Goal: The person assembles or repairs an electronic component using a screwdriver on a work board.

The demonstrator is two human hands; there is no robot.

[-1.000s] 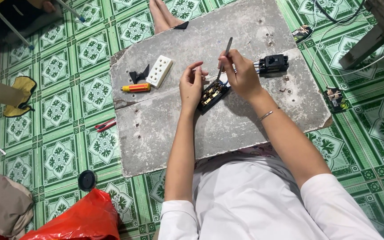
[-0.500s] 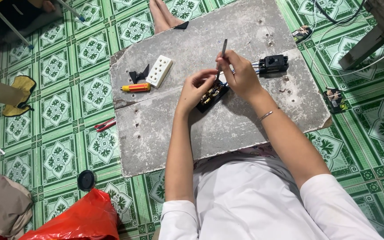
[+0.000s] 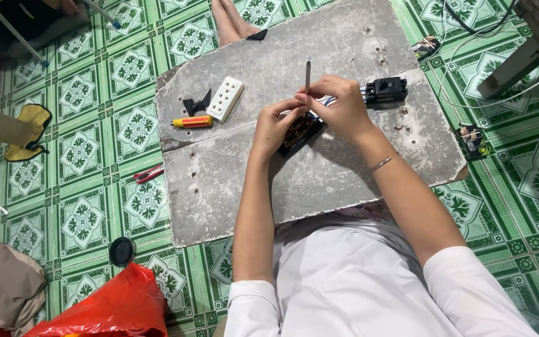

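Observation:
On a grey slab point(image 3: 232, 181) laid on the floor lies a black electrical socket part point(image 3: 301, 132). My left hand point(image 3: 276, 122) pinches its upper edge. My right hand point(image 3: 338, 106) is closed around a thin dark tool point(image 3: 308, 73) that stands upright, its lower end at the black part. A metal bangle is on my right wrist. What the fingers of both hands do at the part itself is hidden.
On the slab lie a white multi-hole socket plate point(image 3: 226, 98), an orange-handled tool point(image 3: 193, 122), a small black piece point(image 3: 196, 103) and a black switch block point(image 3: 387, 89). Red pliers point(image 3: 148, 173), a round black cap point(image 3: 121, 251) and a red bag point(image 3: 107, 309) are on the green tiled floor. Another person's bare feet point(image 3: 232, 22) rest at the slab's far edge.
My left hand moved right from beside the black part onto its upper edge, meeting my right hand. The thin tool went from tilted to upright.

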